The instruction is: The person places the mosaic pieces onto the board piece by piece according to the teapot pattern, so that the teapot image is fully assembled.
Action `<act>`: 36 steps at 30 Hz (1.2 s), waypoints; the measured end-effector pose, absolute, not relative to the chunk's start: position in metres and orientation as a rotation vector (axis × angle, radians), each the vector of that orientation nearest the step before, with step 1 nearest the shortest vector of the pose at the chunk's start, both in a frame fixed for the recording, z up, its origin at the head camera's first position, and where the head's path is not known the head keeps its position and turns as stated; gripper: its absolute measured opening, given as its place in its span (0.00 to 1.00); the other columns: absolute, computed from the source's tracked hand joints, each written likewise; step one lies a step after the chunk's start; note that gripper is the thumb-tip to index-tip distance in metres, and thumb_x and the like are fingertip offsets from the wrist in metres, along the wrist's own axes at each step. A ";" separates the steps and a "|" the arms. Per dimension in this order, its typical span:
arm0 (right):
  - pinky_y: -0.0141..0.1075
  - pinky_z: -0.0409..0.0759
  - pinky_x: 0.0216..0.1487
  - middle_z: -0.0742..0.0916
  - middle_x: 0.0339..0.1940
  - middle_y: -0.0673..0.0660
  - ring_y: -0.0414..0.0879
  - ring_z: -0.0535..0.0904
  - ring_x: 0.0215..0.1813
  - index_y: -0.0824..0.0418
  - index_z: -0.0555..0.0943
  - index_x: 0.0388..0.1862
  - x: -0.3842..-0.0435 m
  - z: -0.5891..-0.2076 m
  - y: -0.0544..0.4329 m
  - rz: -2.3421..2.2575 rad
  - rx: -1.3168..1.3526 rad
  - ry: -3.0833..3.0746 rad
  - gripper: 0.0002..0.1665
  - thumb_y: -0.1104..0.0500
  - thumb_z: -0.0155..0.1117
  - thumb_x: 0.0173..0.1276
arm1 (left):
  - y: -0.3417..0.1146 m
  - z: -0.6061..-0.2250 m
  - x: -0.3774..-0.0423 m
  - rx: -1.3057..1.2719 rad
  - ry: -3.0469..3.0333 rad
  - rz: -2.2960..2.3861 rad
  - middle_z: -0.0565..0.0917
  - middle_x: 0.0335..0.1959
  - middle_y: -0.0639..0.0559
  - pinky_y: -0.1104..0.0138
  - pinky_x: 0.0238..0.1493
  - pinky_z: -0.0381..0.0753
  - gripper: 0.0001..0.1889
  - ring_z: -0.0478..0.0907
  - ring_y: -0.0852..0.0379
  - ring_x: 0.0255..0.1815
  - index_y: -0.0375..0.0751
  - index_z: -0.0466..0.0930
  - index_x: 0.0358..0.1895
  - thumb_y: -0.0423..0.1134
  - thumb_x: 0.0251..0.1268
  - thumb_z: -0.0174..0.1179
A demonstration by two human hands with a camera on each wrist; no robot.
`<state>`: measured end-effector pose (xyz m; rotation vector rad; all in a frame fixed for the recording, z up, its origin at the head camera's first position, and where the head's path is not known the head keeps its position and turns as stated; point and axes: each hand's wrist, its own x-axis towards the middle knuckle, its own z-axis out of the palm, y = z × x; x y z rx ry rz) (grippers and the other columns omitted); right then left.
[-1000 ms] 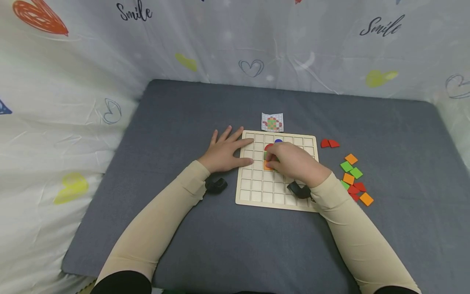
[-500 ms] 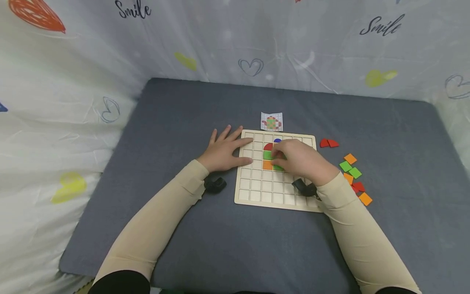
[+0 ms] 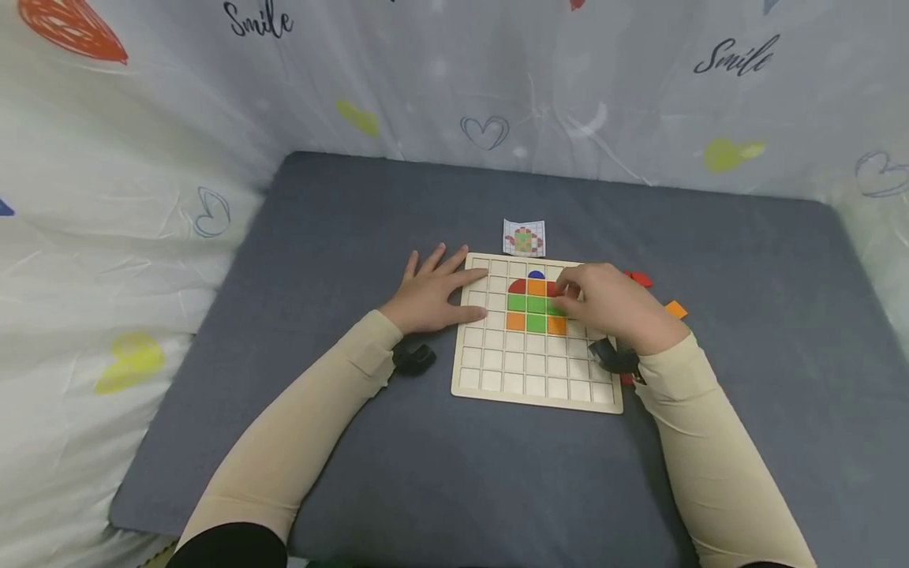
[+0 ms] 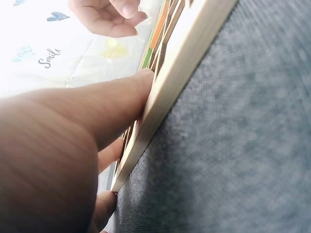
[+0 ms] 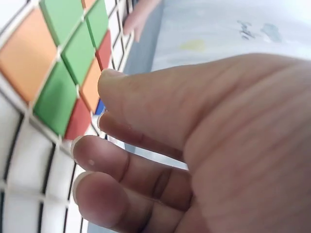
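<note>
A wooden grid board (image 3: pixel 511 377) lies on the grey table. In its cells sit a blue piece (image 3: pixel 536 275), a rounded red piece (image 3: pixel 518 286), a second red piece (image 5: pixel 78 119), and several green tiles (image 3: pixel 536 304) and orange tiles (image 3: pixel 557 325). My left hand (image 3: pixel 429 297) rests on the board's left edge, fingers spread and thumb on the rim. Over the right end of the colored rows is my right hand (image 3: pixel 614 304). In the right wrist view its fingers are loosely bent, thumb apart from them, nothing between them, close over the tiles.
Behind the board lies a small picture card (image 3: pixel 524 237) with a colored grid figure. Loose red pieces (image 3: pixel 640 278) and an orange tile (image 3: pixel 676 309) lie to the right, partly hidden by my right arm. Black wrist devices (image 3: pixel 415 360) hang under both wrists.
My right hand has shifted right across the board, uncovering the middle tiles and an orange tile in the lower row. It now hides more loose pieces. The left hand has stayed in place.
</note>
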<state>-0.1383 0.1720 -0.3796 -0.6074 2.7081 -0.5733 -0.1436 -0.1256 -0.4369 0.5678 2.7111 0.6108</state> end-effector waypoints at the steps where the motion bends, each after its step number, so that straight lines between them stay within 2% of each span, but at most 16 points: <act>1: 0.42 0.79 0.39 0.87 0.38 0.56 0.49 0.80 0.37 0.63 0.88 0.51 -0.138 -0.378 0.175 -0.567 -0.599 2.714 0.13 0.56 0.68 0.75 | -0.126 -0.437 -0.144 0.569 2.711 0.614 0.43 0.89 0.54 0.41 0.82 0.19 0.41 0.28 0.45 0.89 0.67 0.62 0.83 0.72 0.70 0.59; 13: 0.40 0.76 0.34 0.86 0.37 0.57 0.48 0.77 0.32 0.65 0.86 0.53 -0.136 -0.373 0.201 -0.558 -0.526 2.724 0.16 0.55 0.66 0.76 | -0.126 -0.437 -0.143 0.557 2.716 0.602 0.44 0.89 0.55 0.41 0.82 0.19 0.41 0.28 0.45 0.89 0.68 0.61 0.83 0.72 0.70 0.59; 21: 0.41 0.77 0.37 0.87 0.40 0.56 0.46 0.77 0.33 0.64 0.86 0.54 -0.129 -0.372 0.219 -0.598 -0.533 2.713 0.16 0.54 0.67 0.77 | -0.127 -0.438 -0.142 0.547 2.720 0.591 0.43 0.89 0.55 0.41 0.82 0.19 0.41 0.28 0.46 0.89 0.69 0.61 0.83 0.72 0.70 0.59; 25: 0.41 0.76 0.35 0.87 0.41 0.56 0.46 0.76 0.32 0.63 0.85 0.54 -0.127 -0.372 0.232 -0.592 -0.497 2.720 0.15 0.54 0.66 0.78 | -0.127 -0.437 -0.142 0.555 2.717 0.599 0.43 0.89 0.55 0.41 0.82 0.19 0.41 0.28 0.46 0.89 0.69 0.61 0.83 0.72 0.70 0.59; 28: 0.43 0.78 0.38 0.88 0.43 0.57 0.47 0.79 0.35 0.63 0.85 0.56 -0.126 -0.373 0.242 -0.589 -0.472 2.728 0.15 0.54 0.66 0.79 | -0.125 -0.436 -0.142 0.556 2.712 0.606 0.44 0.89 0.55 0.42 0.82 0.19 0.41 0.28 0.46 0.89 0.69 0.61 0.83 0.72 0.70 0.59; 32: 0.44 0.79 0.39 0.88 0.47 0.61 0.48 0.81 0.39 0.64 0.84 0.58 -0.126 -0.374 0.257 -0.576 -0.457 2.737 0.16 0.57 0.65 0.79 | -0.125 -0.435 -0.142 0.559 2.705 0.619 0.44 0.89 0.55 0.42 0.82 0.18 0.41 0.28 0.47 0.89 0.68 0.61 0.83 0.71 0.70 0.59; 36: 0.42 0.77 0.34 0.87 0.46 0.63 0.48 0.79 0.34 0.65 0.84 0.57 -0.125 -0.376 0.269 -0.563 -0.450 2.754 0.14 0.60 0.64 0.77 | -0.124 -0.434 -0.142 0.568 2.701 0.638 0.44 0.89 0.54 0.42 0.82 0.18 0.41 0.28 0.46 0.89 0.67 0.62 0.83 0.71 0.70 0.60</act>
